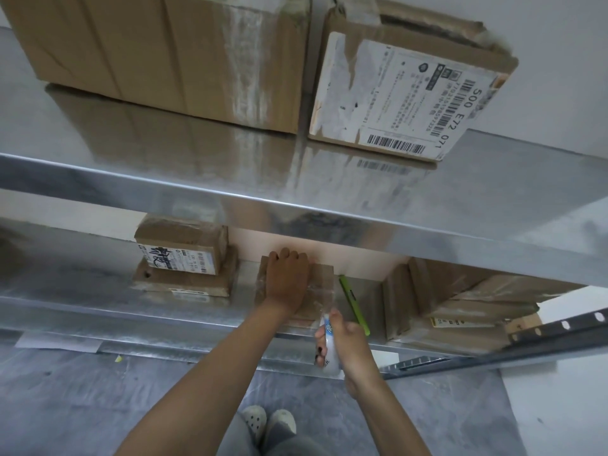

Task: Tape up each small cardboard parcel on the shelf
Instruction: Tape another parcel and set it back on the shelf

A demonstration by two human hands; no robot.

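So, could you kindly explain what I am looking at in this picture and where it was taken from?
There is no machine here: a person works with bare hands, and the single picture comes from a camera worn on their head, looking forward and down. That is why you see both forearms and, at the bottom, their shoes.

The left hand lies flat on a small cardboard parcel on the lower metal shelf. The right hand grips a roll of tape at the shelf's front edge.

Just right of that parcel lies a slim green tool, perhaps a cutter. On the left is a stack of two small parcels, and more parcels lie on the right. Two larger boxes stand on the upper shelf.
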